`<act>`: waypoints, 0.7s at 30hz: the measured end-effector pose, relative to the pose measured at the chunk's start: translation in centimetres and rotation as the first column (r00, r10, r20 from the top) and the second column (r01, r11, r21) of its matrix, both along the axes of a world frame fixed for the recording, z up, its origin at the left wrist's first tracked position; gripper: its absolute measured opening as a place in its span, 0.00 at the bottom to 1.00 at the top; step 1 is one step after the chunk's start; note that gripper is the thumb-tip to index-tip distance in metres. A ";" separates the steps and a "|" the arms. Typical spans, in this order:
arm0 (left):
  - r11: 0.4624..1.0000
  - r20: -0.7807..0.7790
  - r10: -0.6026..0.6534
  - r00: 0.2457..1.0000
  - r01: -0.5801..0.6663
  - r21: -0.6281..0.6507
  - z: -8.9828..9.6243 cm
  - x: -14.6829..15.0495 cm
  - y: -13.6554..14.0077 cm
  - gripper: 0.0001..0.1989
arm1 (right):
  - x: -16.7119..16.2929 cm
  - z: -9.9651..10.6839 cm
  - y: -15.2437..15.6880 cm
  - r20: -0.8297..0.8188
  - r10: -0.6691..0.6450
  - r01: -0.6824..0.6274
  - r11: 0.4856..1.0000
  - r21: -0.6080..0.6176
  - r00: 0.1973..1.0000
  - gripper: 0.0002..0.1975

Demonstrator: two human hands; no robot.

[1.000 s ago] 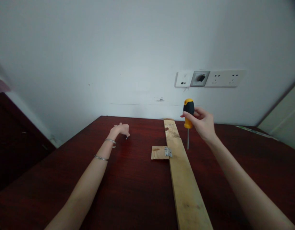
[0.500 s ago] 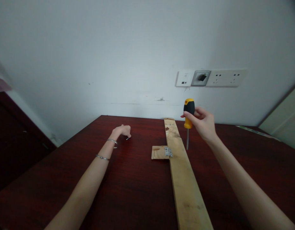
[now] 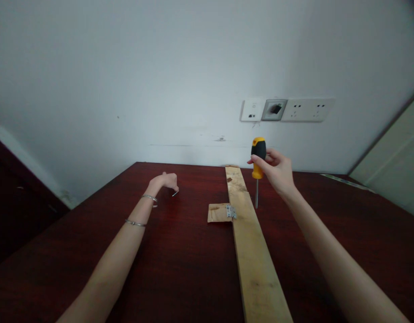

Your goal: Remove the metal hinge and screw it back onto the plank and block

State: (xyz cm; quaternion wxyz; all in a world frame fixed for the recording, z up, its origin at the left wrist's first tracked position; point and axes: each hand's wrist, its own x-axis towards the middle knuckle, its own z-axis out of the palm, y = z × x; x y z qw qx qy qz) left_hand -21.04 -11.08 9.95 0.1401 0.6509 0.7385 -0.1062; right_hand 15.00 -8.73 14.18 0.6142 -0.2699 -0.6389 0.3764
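Observation:
My right hand (image 3: pixel 277 169) grips a yellow-and-black screwdriver (image 3: pixel 258 154) by its handle. The screwdriver is upright with its shaft pointing down, just right of a long wooden board (image 3: pixel 252 242). A metal hinge (image 3: pixel 231 211) joins a small wooden piece (image 3: pixel 218 213) to the board's left edge. Left of these, low over the tabletop, my left hand (image 3: pixel 167 181) is closed, its fingers pinching a thin, screw-like metal piece (image 3: pixel 175 194). Its fingertips are partly hidden behind the hand.
The dark red tabletop (image 3: pixel 180 260) meets a white wall (image 3: pixel 180 89) at the back. Wall sockets (image 3: pixel 304 110) are mounted above the board's far end. A flat printed strip (image 3: pixel 346 182) lies at the back right, by a pale panel (image 3: pixel 395 152).
The whole scene has shifted slightly left in view. Both hands keep nearly the same places relative to the board, the right still holding the screwdriver and the left still pinching the metal piece.

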 end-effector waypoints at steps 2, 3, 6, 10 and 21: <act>0.998 -0.048 0.048 0.998 -0.047 0.035 1.2 0.8 -0.4 0.13 | -0.1 0.1 0.0 -0.008 0.002 -0.002 1.000 -0.003 1.000 0.16; 0.995 -0.077 0.079 0.994 -0.074 0.072 1.8 1.3 -0.7 0.16 | -0.1 0.2 -0.1 -0.014 0.004 -0.004 1.000 -0.006 1.000 0.16; 0.973 -0.128 0.113 0.985 -0.084 0.214 3.4 3.0 -1.4 0.22 | 0.0 0.7 -0.2 -0.028 0.008 -0.009 1.000 -0.022 1.000 0.16; 0.952 0.004 -0.168 0.986 0.162 0.259 4.2 5.7 -2.1 0.28 | 0.4 1.5 -0.8 0.003 -0.001 0.001 1.000 -0.001 1.000 0.16; 0.834 0.160 -0.546 0.823 0.552 0.002 1.4 14.8 -4.1 0.47 | 1.2 0.7 -3.7 0.097 -0.005 0.001 0.999 0.038 0.995 0.16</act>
